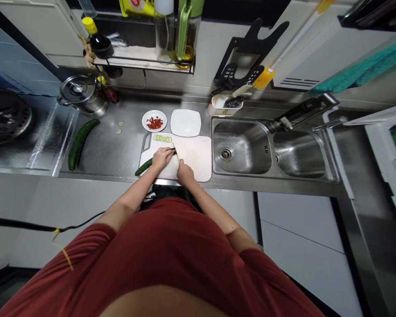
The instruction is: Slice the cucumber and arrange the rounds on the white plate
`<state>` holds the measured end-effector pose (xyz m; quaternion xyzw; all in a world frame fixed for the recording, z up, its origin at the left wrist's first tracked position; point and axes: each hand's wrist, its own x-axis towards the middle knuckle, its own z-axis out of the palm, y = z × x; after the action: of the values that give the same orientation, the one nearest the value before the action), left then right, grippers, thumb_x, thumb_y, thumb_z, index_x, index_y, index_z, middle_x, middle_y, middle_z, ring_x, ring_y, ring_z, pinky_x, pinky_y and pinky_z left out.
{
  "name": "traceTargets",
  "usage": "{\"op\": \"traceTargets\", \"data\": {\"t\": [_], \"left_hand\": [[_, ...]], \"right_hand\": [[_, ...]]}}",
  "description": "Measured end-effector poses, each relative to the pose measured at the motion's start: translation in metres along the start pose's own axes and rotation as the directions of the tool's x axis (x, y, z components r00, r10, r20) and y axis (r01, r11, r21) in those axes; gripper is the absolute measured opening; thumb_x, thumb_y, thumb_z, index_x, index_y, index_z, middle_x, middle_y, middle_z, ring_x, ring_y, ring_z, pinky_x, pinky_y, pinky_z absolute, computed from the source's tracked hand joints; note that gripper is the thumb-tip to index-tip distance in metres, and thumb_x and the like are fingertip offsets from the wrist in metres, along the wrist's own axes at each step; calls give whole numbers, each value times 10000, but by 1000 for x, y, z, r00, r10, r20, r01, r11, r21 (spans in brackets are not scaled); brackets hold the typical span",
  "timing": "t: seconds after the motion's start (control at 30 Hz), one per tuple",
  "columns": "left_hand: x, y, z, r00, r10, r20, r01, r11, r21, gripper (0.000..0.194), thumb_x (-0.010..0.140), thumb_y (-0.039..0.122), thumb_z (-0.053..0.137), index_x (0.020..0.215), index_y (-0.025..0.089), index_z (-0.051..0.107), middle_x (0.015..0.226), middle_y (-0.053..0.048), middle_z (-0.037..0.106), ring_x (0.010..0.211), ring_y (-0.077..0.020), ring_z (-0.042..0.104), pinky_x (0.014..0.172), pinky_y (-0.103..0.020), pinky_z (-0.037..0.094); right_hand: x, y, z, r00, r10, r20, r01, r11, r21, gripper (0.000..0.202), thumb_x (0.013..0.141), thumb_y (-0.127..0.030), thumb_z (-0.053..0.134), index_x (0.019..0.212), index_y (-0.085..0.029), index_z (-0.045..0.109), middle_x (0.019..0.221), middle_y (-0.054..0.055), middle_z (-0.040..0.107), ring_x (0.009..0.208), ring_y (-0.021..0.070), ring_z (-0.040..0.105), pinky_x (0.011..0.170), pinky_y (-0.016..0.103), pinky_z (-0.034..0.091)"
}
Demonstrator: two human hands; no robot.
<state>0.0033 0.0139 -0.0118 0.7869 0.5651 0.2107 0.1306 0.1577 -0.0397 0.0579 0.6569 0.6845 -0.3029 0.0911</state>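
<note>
step: slicing the cucumber [143, 167], apparently mid-cut
left hand [163, 157]: grasping the cucumber, pressing it to the board
right hand [185, 172]: closed around the knife [177, 154] handle, blade at the cucumber's cut end
next move: a further cut would call for left fingertips tucked back from the blade (tight spot)
cucumber place: slanting across the cutting board [198, 158], uncut end at its left edge near the front-left corner
cucumbers: 2, the second cucumber [81, 143] toward the counter [102, 149]'s left end
board slices [163, 138]: about 6, overlapping, along the back edge
counter discs [119, 131]: 2, left of the board's back-left corner
plates: 2 behind the back edge, round dish [144, 120] of red pieces [155, 123] (too small to count), squarish plate [185, 122]
knives in use: 1
boards: 1
</note>
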Motion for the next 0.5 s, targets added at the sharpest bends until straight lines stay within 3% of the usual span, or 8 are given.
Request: {"op": "traceTargets", "data": {"t": [0.5], "left_hand": [[2,0,-2,1000,30,0,-30,999,-12,276,934,291,457,1076,262,692,1038,-40,683,942,-206,569,841,-338,460]], "right_hand": [[16,-4,-10,999,-45,-23,45,999,11,352,883,-70,361,1227,-135,404,1033,155,656,976,255,641,801,336,473]]}}
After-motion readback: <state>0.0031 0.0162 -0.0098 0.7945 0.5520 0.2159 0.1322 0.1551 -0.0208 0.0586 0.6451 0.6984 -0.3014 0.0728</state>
